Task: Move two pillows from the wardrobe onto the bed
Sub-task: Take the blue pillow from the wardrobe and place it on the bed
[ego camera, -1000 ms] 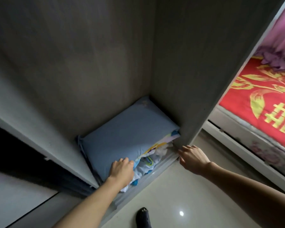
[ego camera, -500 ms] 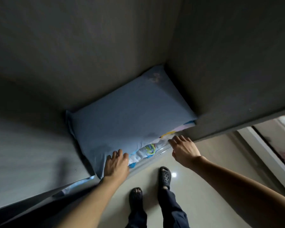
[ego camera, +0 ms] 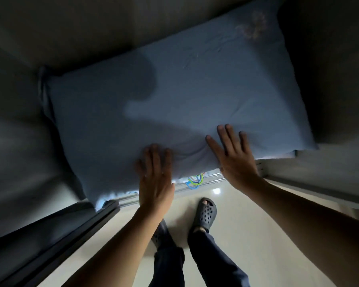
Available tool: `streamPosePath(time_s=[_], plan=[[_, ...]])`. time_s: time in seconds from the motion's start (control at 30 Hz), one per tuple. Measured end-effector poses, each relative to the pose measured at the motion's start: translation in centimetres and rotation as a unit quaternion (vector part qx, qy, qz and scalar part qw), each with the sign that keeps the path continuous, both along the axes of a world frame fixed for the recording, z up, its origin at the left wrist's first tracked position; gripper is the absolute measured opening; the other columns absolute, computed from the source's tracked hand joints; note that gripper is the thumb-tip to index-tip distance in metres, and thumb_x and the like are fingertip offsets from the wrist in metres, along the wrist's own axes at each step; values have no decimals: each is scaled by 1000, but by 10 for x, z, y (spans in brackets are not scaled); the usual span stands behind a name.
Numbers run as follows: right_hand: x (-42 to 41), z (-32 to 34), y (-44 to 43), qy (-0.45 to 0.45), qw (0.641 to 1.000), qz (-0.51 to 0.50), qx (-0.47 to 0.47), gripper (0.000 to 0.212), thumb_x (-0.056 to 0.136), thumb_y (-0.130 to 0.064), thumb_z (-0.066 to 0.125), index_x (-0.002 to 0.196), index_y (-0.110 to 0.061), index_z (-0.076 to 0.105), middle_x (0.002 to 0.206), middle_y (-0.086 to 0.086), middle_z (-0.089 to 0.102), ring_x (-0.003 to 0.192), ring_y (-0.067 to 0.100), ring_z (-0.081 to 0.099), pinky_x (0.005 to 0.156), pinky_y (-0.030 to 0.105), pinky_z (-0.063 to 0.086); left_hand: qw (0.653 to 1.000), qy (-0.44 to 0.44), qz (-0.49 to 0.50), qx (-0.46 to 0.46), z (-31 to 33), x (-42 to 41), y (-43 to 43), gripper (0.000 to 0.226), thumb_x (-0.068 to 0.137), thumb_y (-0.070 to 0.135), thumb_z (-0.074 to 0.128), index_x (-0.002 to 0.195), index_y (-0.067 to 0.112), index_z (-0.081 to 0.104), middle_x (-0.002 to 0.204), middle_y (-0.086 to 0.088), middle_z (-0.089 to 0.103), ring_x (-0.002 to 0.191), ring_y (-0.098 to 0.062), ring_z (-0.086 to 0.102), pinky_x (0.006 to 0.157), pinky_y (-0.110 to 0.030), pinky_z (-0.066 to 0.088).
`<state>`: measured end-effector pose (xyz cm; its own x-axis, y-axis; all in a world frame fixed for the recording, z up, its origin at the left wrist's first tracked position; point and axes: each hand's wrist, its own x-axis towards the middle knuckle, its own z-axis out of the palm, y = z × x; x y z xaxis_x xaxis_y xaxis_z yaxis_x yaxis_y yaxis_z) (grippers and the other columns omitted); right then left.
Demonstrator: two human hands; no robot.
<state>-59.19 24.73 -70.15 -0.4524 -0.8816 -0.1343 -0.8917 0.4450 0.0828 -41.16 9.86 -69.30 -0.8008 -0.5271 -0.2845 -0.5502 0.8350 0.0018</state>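
A: Entry one, change since the earlier frame?

B: Both hands are recorded as moved up onto the top of the blue pillow (ego camera: 174, 96); half a second ago the right hand was at the front edge by the wardrobe's side panel, off the pillow. The view has also closed in, so the pillow now fills most of the frame.

A: Fingers, left hand (ego camera: 155, 183)?

B: Laid flat and loosely spread on the pillow's near edge, pressing a dent into the fabric. Nothing is gripped; the palm overhangs the edge at 6 o'clock of the pillow.

A: Fingers, right hand (ego camera: 234, 158)?

B: Extended and splayed, flat on the fabric just at 3 o'clock of the left hand. Released, not clenched. Creases are seen between the two hands.

A: Item location?

B: The pillow is lodged in the bottom of the wardrobe (ego camera: 91, 27), its panels at 9, 12 and 3 o'clock. A patterned pillow (ego camera: 194, 180) is glimpsed beneath, at the front edge between the wrists; only a strip is shown.

A: Surroundings?

B: A sliding track (ego camera: 129, 200) is noted at the front, then pale floor (ego camera: 247, 235) at 6 o'clock, with two dark perforated clogs (ego camera: 205, 213) and dark trouser legs.
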Motion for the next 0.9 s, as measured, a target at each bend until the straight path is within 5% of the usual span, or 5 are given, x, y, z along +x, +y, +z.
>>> streamPosePath(time_s=[0.37, 0.57, 0.73, 0.9], plan=[[-41, 107, -43, -107, 989, 13, -105, 61, 62, -15, 69, 122, -15, 60, 119, 9, 65, 107, 32, 60, 86, 41, 49, 999, 21, 38, -15, 72, -24, -31, 113, 52, 34, 84, 145, 10, 24, 146, -27, 36, 132, -43, 36, 103, -59, 35], [-55, 224, -84, -80, 975, 48, -204, 48, 72, -28, 43, 109, -11, 69, 108, 10, 71, 93, 29, 68, 73, 35, 55, 996, 51, 74, -21, 166, -47, -70, 111, 53, 35, 84, 145, 12, 26, 138, -24, 43, 126, -41, 41, 102, -51, 35], [-49, 315, -88, -42, 980, 60, -183, 37, 69, -9, 68, 106, -6, 69, 95, 16, 72, 84, 32, 68, 70, 37, 54, 998, 57, 19, -28, 258, -44, -92, 66, 56, 22, 84, 113, 7, 55, 101, -22, 64, 93, -37, 61, 83, -46, 48], [-7, 374, -53, 12, 987, 40, -156, 25, 71, -9, 73, 95, -5, 68, 82, 15, 69, 75, 32, 67, 61, 36, 55, 986, 86, -123, -65, 333, -11, -83, 54, 38, 12, 88, 86, 6, 64, 70, -16, 66, 60, -33, 66, 47, -33, 53]])
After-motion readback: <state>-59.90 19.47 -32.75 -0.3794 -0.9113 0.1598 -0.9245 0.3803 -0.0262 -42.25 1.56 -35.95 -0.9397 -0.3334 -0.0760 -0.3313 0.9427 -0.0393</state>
